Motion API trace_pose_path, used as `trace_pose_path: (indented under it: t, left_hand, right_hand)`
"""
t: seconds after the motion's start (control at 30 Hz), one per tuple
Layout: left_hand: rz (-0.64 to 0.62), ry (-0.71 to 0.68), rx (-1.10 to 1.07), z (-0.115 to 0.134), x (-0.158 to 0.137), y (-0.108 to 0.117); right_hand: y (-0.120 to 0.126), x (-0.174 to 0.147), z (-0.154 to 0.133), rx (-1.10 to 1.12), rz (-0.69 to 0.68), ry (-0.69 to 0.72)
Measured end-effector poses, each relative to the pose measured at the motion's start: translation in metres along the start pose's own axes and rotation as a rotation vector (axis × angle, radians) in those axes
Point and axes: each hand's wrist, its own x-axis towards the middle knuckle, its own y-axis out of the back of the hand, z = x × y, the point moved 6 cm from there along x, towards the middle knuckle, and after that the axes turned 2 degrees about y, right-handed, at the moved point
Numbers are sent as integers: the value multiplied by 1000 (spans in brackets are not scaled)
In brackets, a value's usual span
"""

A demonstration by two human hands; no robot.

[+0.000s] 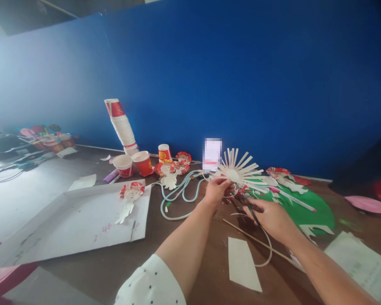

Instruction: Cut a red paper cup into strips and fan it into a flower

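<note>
Pinching a fringed paper cup (233,174) near its base right now, left hand (218,189) closed down to thumb and fingertips. Splayed out like sun rays around the white base, over the far side of the counter (206,254), just beside a lit screen (212,154). Got dark-handled scissors (253,213) in the right hand (271,216), fingers curled around the handles close to the cup; can't really tell how far apart the blades are. Also seeing a green sheet (319,214) behind that hand, with a pink-ended marker (296,200) lying across it. Nearer in, a thin stick (260,237) and a white paper piece (243,262). Over to the left, a leaning stack of paper cups (123,127), a looped pale-blue cable (165,212) and a paper doll (132,195) on a white box lid (70,224).
</note>
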Motion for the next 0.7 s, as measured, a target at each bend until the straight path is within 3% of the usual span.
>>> trace_pose_path:
  t: [0.13,0.4,0.6,0.7]
  left_hand:
    - [-4,-110,-82,5,9,3]
    - [-35,-153,-51,5,14,5]
    - [-33,-191,40,9,9,4]
    - [-91,-209,94,9,6,0]
  right_hand:
    - [-1,-4,3,31,-80,-38]
    - [2,-14,-3,79,-193,-56]
    - [7,-13,0,40,-135,-94]
    - [7,-11,-1,59,-140,-78]
